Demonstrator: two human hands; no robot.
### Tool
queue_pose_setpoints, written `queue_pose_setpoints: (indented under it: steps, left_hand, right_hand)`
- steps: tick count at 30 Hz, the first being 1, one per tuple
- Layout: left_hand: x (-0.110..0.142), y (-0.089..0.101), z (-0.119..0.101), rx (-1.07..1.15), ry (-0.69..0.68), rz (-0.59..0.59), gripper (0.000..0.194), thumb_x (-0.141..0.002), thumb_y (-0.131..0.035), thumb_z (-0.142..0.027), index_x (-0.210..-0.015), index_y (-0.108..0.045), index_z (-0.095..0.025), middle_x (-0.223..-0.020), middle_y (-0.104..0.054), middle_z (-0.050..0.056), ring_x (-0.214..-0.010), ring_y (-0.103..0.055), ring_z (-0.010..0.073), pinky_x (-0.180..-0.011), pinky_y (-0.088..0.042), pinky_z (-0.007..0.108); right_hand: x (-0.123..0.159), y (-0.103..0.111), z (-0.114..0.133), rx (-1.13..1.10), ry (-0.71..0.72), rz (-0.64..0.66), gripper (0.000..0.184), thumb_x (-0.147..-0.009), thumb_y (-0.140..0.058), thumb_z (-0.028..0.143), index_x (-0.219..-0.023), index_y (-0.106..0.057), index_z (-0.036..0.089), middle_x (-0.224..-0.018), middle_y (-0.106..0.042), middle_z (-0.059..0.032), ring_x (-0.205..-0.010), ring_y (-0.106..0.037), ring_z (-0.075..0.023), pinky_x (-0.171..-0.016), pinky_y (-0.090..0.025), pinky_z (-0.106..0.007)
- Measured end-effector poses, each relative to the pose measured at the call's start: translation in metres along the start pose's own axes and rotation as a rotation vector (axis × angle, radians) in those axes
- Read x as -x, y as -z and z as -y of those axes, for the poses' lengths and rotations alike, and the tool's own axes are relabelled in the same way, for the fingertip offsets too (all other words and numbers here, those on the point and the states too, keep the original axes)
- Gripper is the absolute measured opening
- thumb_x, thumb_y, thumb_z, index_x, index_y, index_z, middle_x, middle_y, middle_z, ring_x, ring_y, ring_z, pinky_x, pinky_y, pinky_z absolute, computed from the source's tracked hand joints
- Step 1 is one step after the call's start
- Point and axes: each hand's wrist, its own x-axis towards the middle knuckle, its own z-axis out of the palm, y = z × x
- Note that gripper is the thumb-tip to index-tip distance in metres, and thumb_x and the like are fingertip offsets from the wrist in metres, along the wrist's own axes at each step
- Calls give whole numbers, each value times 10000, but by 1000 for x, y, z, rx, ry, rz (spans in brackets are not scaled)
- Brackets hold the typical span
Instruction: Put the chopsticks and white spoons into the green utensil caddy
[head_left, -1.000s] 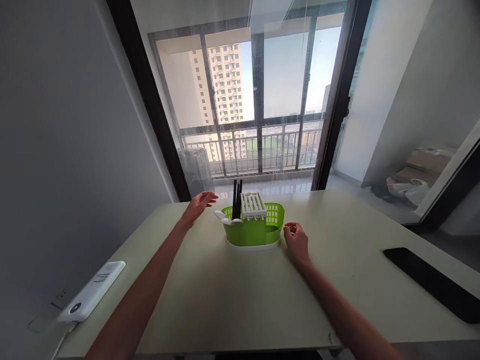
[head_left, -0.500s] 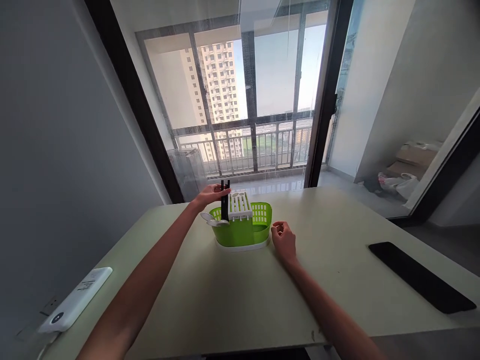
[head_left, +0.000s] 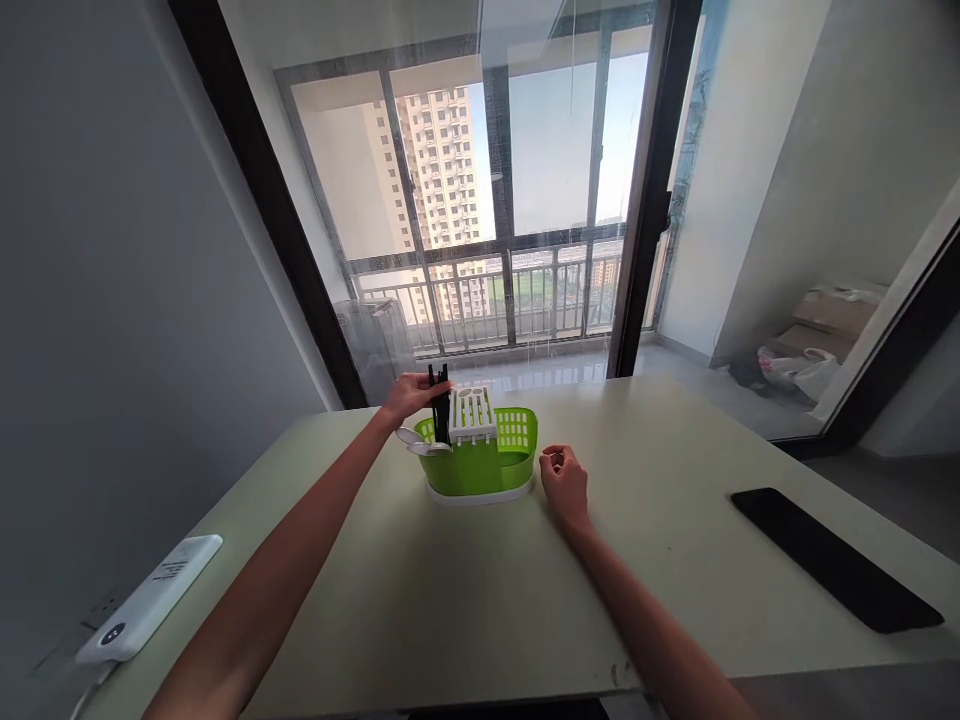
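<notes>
Black chopsticks (head_left: 439, 412), too bunched to count, partly hide the left hand (head_left: 407, 396), and I cannot tell whether it pinches them; they stand in one green basket (head_left: 466, 471) on the table (head_left: 450, 610), two white spoons (head_left: 430, 449) at its left end, the right hand (head_left: 565, 486) curled closed beside it

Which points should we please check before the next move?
1. Left hand at the black chopsticks: ok, its fingers reach them near their upper ends.
2. Firm grip on the chopsticks: cannot tell, the fingers are partly hidden.
3. Green basket upright on the table: ok.
4. White slotted rack in place on the basket: ok, it sits along the near side.
5. White spoons well apart from the chopsticks: not ok, they are right next to them.
6. Right hand gripping the basket: not ok, it is curled beside the right end.
</notes>
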Motion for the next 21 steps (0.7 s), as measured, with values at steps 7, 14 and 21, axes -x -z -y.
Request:
queue_pose_setpoints:
  steps: [7,14,21]
  left_hand:
    - [5,6,-1,82,-39,-19,600,-590,-896,-593,-948,-779,-126,-999,-793,146,-967,-748,320,-945,-604,482]
    - [9,28,-24,165,-111,-156,553,-646,-893,-528,-983,-755,-113,-1073,-781,147,-1000,-746,312,-928,-617,440]
    - [11,97,-29,514,-116,-477,178,-885,-761,-242,-996,-701,-116,-1031,-785,81,-936,-758,196,-841,-646,313]
  right_hand:
    - [0,0,-1,-4,10,6,224,-809,-510,418,-871,-608,226,-678,-679,-30,-605,-632,-214,-603,-457,-307]
    - [0,-1,-2,-5,17,21,227,-813,-508,419,-869,-609,223,-671,-674,-23,-592,-632,-209,-599,-458,-307]
    - [1,-2,-2,5,26,32,229,-815,-510,411,-872,-619,218,-662,-669,-17,-586,-626,-201,-598,-454,-299]
